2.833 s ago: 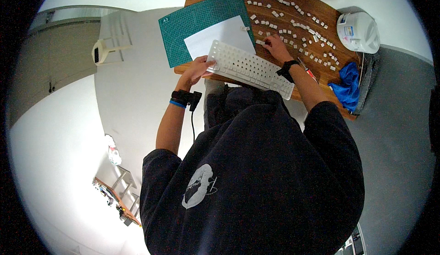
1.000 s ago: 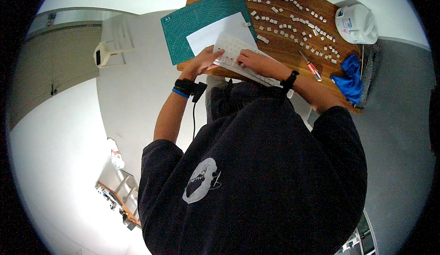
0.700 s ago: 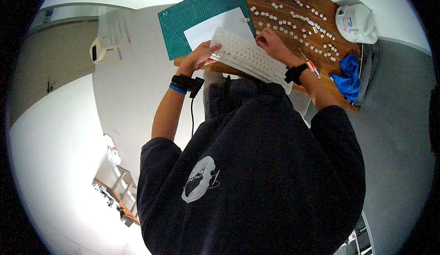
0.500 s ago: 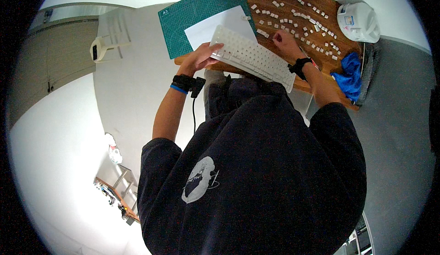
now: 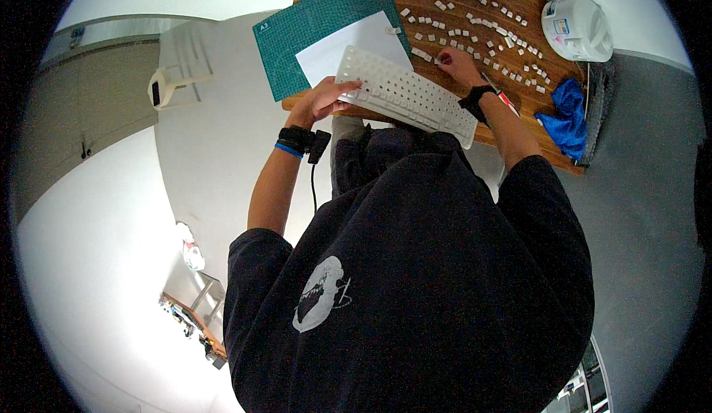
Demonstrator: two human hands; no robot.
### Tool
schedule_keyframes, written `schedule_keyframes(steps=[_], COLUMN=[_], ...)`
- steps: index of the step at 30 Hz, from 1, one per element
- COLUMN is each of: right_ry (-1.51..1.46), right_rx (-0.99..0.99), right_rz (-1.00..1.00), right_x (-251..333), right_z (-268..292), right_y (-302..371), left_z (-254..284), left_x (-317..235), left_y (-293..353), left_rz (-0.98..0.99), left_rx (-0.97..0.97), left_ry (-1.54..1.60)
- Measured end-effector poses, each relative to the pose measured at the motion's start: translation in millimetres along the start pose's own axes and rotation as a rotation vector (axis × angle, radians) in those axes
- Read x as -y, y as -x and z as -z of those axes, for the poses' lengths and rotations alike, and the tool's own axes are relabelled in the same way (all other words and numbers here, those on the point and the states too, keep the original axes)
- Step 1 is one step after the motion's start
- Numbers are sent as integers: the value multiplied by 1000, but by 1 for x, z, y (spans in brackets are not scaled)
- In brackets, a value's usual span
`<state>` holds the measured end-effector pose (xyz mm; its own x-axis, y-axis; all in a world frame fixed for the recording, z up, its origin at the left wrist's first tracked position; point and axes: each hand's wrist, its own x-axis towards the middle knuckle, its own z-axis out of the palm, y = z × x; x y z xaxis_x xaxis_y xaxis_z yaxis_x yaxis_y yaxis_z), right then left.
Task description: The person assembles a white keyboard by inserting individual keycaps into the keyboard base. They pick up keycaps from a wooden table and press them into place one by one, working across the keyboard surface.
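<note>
My left hand [image 5: 323,100] grips the left end of a white keyboard [image 5: 406,95], thumb on top and fingers underneath. The keyboard is tilted over the table's near edge, and its upper side shows rows of bare key positions with dark dots. My right hand [image 5: 460,67] is just beyond the keyboard, over the table, with its fingertips pinched together at a small white keycap [image 5: 437,61]. A longer white keycap [image 5: 421,54] lies just left of those fingertips. Many loose keycaps [image 5: 482,22] lie in rows on the wood beyond my right hand.
A green cutting mat [image 5: 285,46] with a white paper sheet [image 5: 326,53] covers the table's left side. On the right stand a white tub [image 5: 577,28] and a crumpled blue cloth [image 5: 569,120]. A red-and-white pen-like item [image 5: 509,101] lies by my right wrist. A pale chair [image 5: 167,86] stands far left.
My right hand has shifted slightly left, its fingertips now nearer the long keycap. My left hand still holds the keyboard, which has barely moved. The whole view has shifted a little.
</note>
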<state>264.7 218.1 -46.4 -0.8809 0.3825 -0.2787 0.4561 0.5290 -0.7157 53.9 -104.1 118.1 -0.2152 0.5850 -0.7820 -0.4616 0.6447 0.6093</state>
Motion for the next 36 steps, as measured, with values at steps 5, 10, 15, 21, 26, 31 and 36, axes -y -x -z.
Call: schedule_keyframes(steps=[5, 10, 15, 21, 26, 31, 36], right_ry=[184, 111, 270, 251, 274, 232, 197], right_rx=[-2, 39, -100, -8, 23, 35, -26], right_rz=[55, 16, 113, 14, 26, 84, 224], right_x=[-1, 7, 24, 30, 35, 41, 78], right_z=[-6, -6, -14, -18, -17, -7, 7], right_y=[-10, -9, -3, -15, -19, -17, -7], left_z=[-5, -5, 0, 3, 1, 1, 0], left_x=[-5, -5, 6, 10, 10, 7, 0], left_y=[5, 5, -5, -6, -5, -4, 1], left_rz=[14, 10, -10, -17, -18, -22, 9], left_rx=[-39, -43, -5, 17, 14, 8, -12], left_ry=[-10, -35, 24, 20, 29, 24, -15])
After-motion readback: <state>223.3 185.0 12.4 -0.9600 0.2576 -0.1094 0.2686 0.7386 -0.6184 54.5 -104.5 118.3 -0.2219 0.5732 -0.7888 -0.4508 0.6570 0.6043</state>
